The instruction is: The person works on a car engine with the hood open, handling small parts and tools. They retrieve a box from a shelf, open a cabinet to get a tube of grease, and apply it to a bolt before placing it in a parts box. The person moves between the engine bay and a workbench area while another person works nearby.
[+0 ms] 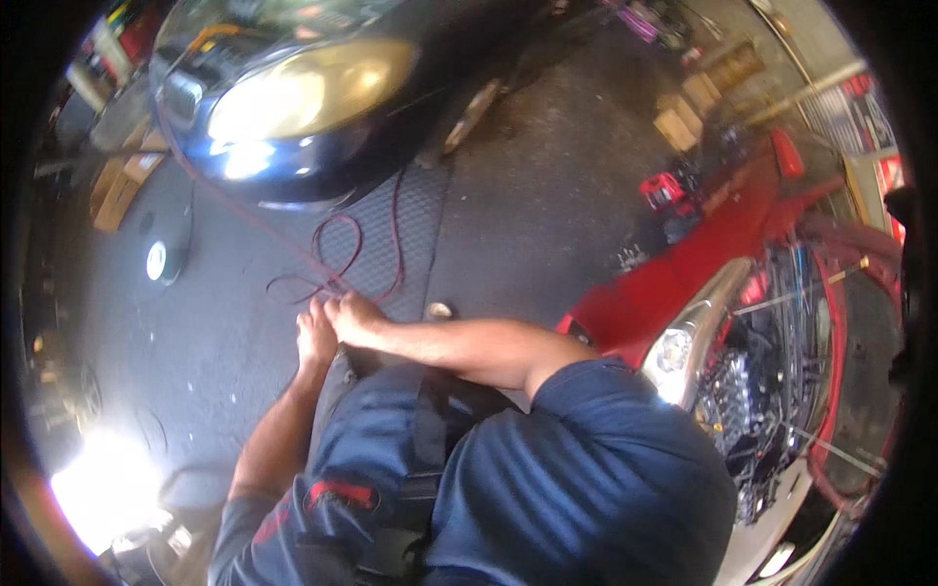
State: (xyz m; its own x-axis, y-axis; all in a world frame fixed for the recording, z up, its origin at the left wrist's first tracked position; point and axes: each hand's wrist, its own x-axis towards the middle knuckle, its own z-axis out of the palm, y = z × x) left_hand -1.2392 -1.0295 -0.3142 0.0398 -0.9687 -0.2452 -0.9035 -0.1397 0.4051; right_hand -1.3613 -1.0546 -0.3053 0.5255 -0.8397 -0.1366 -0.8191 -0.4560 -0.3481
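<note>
My left hand (316, 337) and my right hand (356, 319) are close together in front of my lap, both closed. A thin red hose (233, 203) runs down from the dark car and reaches my fingers, which are wrapped round it. More of the hose lies in loose loops on the floor just beyond my hands. Small size and blur hide exactly what sits between the fingertips. My right forearm crosses in front of my body, and my left forearm comes up from below.
Ahead stands a dark car (362, 146) with a lit headlight (313, 90). At right is a red car (650, 278) with its engine bay exposed. Cardboard boxes (679, 122), a red case (662, 190) and a round white-topped object (157, 261) rest on the floor. A bright lamp (106, 488) glares lower left.
</note>
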